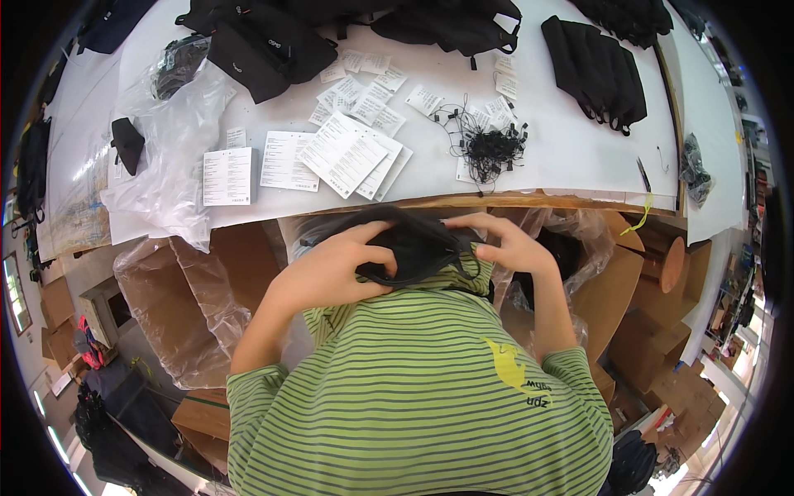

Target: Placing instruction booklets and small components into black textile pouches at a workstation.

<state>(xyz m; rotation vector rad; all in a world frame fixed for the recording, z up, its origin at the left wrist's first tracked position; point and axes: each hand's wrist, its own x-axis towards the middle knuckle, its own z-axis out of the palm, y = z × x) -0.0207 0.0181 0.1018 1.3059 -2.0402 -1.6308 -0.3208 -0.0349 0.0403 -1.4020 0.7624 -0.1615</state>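
Wearing stripes: a person in a green shirt (397, 380) is standing at the table, holding work against the belly.
Black bag: it's sitting (418, 252) between both hands, just short of the table edge, its mouth gaping.
Left hand: it's curling (343, 260) half closed around the bag's left side, gripping it.
Right hand: it's reaching (509, 245) over the opposite corner, index finger and thumb spreading apart; whether they're pinching cloth, I cannot tell.
Boxes: cardboard (169, 310) with clear plastic is showing below the table, left and right.
Table: a white top (579, 161) is stretching beyond.
Cards: white ones (343, 157) are lying fanned out, left of a tangle of black cords (490, 155).
Far side: black bags (591, 74) are lying in piles.
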